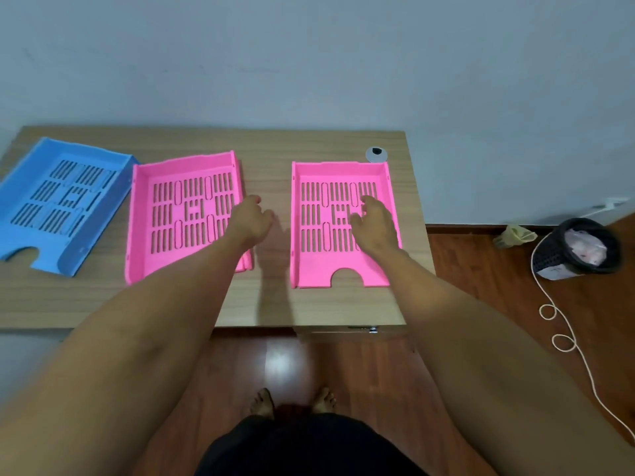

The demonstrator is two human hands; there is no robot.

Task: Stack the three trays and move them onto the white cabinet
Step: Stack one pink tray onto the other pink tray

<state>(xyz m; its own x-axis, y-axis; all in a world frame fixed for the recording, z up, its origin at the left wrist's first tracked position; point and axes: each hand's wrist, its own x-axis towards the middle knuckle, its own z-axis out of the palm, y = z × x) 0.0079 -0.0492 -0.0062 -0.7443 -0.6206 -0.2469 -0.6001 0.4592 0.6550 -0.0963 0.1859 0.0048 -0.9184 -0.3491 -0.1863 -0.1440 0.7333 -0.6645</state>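
On bench (103, 304), blue tray (51, 201) and two pink trays (178, 214) lie apart, unstacked; left hand (252, 219) and right hand (372, 225) fingers loose, empty; cabinet unseen.

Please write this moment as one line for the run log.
stage: reaching | left hand: open, over middle pink tray | right hand: open, over right pink tray | blue tray: unstacked

Blue tray (58, 201) and two pink trays (185, 214) (338, 221), all slotted in rows of dark slits. Light wood-grain table (309, 146). Grey-blue wall (309, 56). Reddish-brown plank floor (481, 290). Black mesh bin (580, 249). White cord (563, 341).
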